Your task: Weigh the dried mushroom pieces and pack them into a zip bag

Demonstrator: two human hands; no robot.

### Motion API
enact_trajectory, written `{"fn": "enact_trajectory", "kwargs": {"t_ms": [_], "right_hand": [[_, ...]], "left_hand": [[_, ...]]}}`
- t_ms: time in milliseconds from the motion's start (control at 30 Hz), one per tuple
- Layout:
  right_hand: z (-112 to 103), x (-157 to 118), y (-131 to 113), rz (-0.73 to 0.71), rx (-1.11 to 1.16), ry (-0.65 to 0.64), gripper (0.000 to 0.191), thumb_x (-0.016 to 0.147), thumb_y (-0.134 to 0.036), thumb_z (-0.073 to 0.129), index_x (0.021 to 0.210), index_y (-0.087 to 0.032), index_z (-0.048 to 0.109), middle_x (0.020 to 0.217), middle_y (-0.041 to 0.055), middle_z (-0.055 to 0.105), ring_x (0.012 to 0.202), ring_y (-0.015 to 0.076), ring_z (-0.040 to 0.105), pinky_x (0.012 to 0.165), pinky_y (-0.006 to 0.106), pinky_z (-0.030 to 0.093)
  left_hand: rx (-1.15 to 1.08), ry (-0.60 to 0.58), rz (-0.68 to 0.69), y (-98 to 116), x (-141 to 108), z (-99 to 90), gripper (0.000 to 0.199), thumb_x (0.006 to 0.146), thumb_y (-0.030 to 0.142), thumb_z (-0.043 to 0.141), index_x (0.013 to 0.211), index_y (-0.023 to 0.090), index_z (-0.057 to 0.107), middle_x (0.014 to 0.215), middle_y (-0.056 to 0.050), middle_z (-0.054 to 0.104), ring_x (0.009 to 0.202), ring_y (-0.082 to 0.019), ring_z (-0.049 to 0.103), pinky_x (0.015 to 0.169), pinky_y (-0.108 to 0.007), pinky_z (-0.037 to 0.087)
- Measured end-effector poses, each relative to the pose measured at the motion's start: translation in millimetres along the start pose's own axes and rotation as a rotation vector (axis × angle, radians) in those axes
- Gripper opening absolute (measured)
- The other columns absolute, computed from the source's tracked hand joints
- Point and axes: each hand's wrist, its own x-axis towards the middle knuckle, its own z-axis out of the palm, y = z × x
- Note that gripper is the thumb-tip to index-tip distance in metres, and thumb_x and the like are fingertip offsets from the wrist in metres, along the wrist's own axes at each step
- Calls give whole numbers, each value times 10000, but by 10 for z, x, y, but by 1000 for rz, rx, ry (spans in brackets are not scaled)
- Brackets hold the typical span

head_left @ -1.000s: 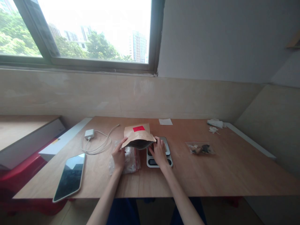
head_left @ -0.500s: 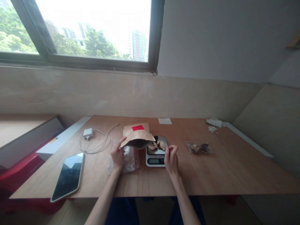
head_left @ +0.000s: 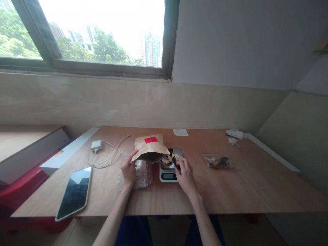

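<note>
My left hand [head_left: 128,169] grips the left side of a brown paper pouch [head_left: 147,147] with a red label; its dark mouth gapes toward me. Right of the pouch is a white digital kitchen scale [head_left: 162,176] with a metal plate, carrying several curled dried pieces [head_left: 167,160], tan and black, possibly dried fungus. Over the plate's right side, my right hand [head_left: 186,173] has thumb and fingers closed around a dark dried piece [head_left: 176,166]. Clear zip bags [head_left: 140,174] lie under the pouch and my left hand. The display's digits are too small to read.
A clear bag with dark and tan pieces [head_left: 217,161] lies to the right. On the left are a tablet [head_left: 74,193] over the front edge and a white charger [head_left: 96,146] with its cable. White paper [head_left: 180,132] and crumpled white items [head_left: 234,135] lie at the back.
My right hand has moved left from the scale's right edge onto the dried pieces, and a dark piece now shows at its fingers. The left hand and pouch have stayed put.
</note>
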Motion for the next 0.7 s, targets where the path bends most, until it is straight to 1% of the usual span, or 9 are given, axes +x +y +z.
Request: {"fn": "enact_trajectory", "kwargs": {"t_ms": [67,167,233,333,500,567,700], "right_hand": [[18,8,29,-12,-81,-13,125,846,-172,426,838,-190,550,946,93,540,868,230,533,725,352,409],[67,7,88,-11,-100,-26,154,850,-173,451,846,-190,604,917,92,554,837,230,540,700,349,424],[107,8,128,-11,-46,-32,167,854,-179,454,852,-186,621,883,83,552,816,219,546,702,347,449],[155,18,163,-20,76,-46,209,866,-171,424,878,-178,632,888,77,541,827,200,562,733,331,485],[160,54,116,-29,200,-85,285,875,-138,352,984,-146,616,924,91,561,861,191,586,771,325,504],[125,72,51,-19,208,-54,301,871,-124,340,1025,-152,597,966,99,566,910,195,579,808,338,495],[-19,101,-173,21,187,114,273,861,-134,369,1023,-180,583,1057,116,525,1012,213,531,871,383,463]], "left_hand": [[5,6,11,-4,0,1,454,693,93,400,1038,260,645,1076,4,662,705,-105,632,501,-162,462],[7,8,19,-7,0,3,455,697,94,395,1042,257,643,1086,0,658,710,-107,633,499,-163,462],[13,6,11,-7,0,2,457,696,93,394,1044,254,642,1081,-1,661,691,-102,630,498,-162,458],[33,1,-2,-4,0,-3,451,697,97,395,1039,256,643,1037,6,677,633,-88,616,511,-160,455],[41,-12,-12,4,-1,-10,441,706,114,400,1049,255,638,1012,13,684,513,-57,560,506,-159,445],[43,-11,-9,5,-1,-9,438,706,114,399,1040,255,643,1009,12,684,530,-62,568,521,-161,450],[32,-10,-3,-2,-3,-8,434,708,117,396,1031,261,647,1016,5,681,625,-87,607,540,-167,457]]}}
